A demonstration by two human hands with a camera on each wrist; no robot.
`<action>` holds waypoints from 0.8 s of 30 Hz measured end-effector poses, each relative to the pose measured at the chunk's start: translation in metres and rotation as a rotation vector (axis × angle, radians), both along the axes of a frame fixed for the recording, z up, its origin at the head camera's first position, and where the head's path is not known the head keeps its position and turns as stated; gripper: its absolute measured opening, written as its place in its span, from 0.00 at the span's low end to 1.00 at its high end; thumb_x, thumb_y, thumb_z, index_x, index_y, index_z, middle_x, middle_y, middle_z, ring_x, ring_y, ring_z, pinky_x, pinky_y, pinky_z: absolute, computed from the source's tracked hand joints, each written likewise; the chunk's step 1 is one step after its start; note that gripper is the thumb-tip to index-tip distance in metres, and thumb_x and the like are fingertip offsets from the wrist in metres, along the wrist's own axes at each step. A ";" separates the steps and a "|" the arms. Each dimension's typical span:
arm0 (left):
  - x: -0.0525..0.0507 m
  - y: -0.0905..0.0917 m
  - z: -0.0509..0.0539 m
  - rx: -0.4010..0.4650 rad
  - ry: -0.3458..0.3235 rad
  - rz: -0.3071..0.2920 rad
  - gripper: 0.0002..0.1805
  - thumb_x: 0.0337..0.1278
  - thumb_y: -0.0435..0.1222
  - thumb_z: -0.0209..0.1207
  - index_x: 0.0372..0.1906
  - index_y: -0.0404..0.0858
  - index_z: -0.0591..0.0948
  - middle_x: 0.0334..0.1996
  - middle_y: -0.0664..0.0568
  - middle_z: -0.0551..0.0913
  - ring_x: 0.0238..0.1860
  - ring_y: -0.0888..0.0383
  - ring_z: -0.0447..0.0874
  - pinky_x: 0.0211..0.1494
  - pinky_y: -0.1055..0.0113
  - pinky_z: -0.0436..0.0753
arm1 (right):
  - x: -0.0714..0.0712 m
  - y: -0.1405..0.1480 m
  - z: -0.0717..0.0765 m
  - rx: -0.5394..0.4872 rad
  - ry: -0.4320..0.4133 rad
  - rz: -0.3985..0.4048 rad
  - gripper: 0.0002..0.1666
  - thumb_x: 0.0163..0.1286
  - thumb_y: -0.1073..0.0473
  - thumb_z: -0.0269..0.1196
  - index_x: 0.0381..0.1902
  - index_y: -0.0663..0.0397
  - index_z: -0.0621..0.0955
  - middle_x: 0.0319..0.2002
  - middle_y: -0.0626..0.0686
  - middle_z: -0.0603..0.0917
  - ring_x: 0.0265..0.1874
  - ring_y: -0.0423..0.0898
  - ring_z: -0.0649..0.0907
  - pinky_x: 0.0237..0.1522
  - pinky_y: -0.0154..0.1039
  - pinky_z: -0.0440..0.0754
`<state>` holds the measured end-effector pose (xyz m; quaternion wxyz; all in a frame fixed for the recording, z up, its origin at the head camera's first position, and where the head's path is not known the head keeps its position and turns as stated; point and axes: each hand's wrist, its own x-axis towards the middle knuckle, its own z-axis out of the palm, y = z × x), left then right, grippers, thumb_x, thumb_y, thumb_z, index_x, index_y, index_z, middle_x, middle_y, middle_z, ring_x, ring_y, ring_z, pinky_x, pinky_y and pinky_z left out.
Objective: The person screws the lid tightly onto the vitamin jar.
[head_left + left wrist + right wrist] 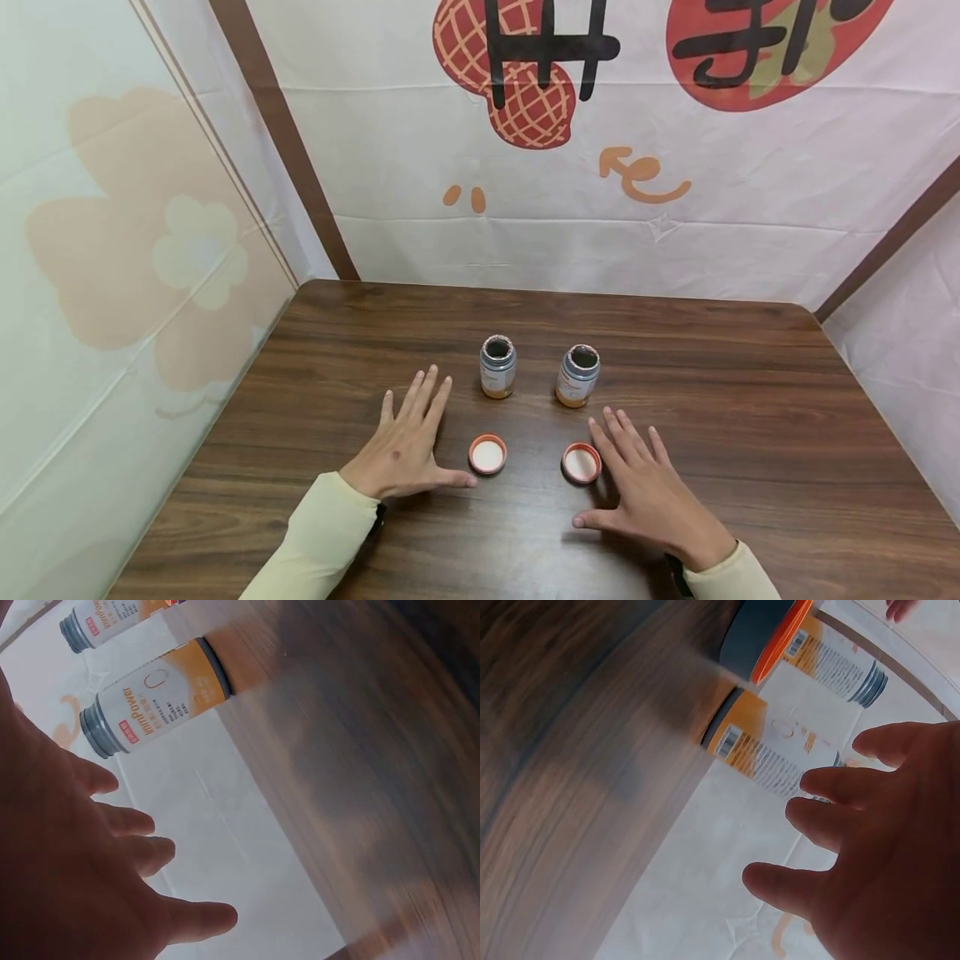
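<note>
Two small grey, white and orange bottles stand upright and uncapped on the table: a left bottle [498,377] and a right bottle [576,387]. In front of them lie two round screw caps, a left cap [487,455] and a right cap [581,463], each with its pale inside and orange rim facing up. My left hand [405,450] is spread palm down, its thumb close to the left cap. My right hand [643,492] is spread just right of the right cap, fingers toward the right bottle. Neither hand holds anything. The left wrist view shows the bottle label [154,694].
A dark wood-grain table [750,400] spans the work area. Behind it hangs a white printed cloth [375,150], and another pale cloth with a flower [112,250] borders the left side.
</note>
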<state>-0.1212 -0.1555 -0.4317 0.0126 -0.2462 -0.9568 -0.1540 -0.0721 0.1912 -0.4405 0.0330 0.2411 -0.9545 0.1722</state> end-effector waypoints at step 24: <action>-0.037 0.015 -0.003 0.132 -0.036 -0.007 0.59 0.60 0.67 0.55 0.79 0.31 0.47 0.79 0.36 0.43 0.78 0.41 0.40 0.74 0.40 0.47 | -0.018 -0.034 -0.007 0.017 0.079 0.130 0.61 0.58 0.27 0.65 0.74 0.64 0.64 0.74 0.62 0.64 0.74 0.58 0.61 0.68 0.69 0.53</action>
